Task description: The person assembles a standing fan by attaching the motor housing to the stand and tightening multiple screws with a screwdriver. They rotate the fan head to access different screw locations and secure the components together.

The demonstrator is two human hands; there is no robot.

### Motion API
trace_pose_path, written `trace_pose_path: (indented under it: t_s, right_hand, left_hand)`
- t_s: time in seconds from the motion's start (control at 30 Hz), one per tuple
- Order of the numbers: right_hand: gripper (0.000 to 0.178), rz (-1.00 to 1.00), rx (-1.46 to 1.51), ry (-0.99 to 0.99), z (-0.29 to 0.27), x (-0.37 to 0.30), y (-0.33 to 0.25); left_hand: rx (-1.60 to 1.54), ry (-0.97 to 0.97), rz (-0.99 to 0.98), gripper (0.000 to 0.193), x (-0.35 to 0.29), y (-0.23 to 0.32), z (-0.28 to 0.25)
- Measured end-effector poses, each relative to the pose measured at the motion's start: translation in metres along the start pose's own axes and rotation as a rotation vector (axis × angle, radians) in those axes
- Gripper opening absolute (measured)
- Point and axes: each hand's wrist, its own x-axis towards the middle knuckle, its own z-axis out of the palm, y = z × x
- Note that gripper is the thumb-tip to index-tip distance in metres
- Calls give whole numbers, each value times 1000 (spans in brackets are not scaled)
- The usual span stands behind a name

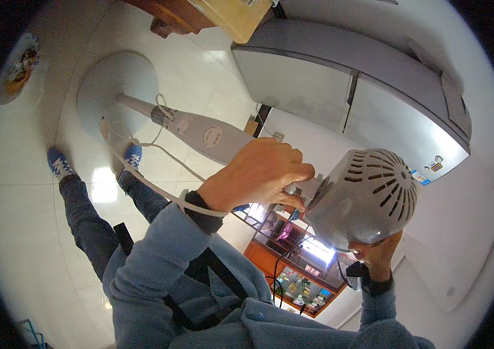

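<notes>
Housing [363,200], grey, slotted, at three o'clock from left hand [258,174], which pinches small metal fitting [291,189]. Right hand [382,256], nearer, cups housing from six o'clock. Housing's long axis points two o'clock; grey column [215,136] slants toward ten.

Indoor light, moderate overall. Brightest patch: window [318,251], lower centre-right, highlights clipped. Rectangular glare on tiled floor [17,224], left of centre. Pale sheen on refrigerator door [401,125], upper right. Slotted grey housing [346,209], right of centre, reads sharp, with soft reflections. Fisheye: straight edges bow toward the rim; black vignette at frame corners. Detail soft at far left; darker areas slightly grainy.
</notes>
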Motion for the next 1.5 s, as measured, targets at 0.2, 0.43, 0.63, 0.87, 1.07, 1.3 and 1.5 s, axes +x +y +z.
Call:
trace_pose_path:
  t_s: [0.2, 0.43, 0.63, 0.87, 1.07, 1.3, 1.5]
  right_hand:
    - [125, 82, 95, -51, -2, -6, 4]
    - [122, 102, 114, -214, -4, -7, 10]
    - [123, 198, 227, -189, -3, 2, 22]
    - [121, -83, -26, -158, 1, 4, 54]
    - [120, -170, -63, -20, 7, -6, 75]
    - [130, -16, 13, 6, 23, -8, 47]
    - [128, 198, 273, 7, 20, 11, 37]
  left_hand:
    - [7, 13, 7, 52, 0, -1, 0]
    - [59, -129, -29, 55, 2, -2, 5]
    - [41, -18, -5, 47, 7, -6, 8]
    - [72, -64, -31, 54, 6, -10, 22]
    - [97, 42, -19, 50, -5, -19, 21]
    - [153, 65, -44, 53, -14, -20, 29]
    - [49, 199, -173, 66, -22, -20, 29]
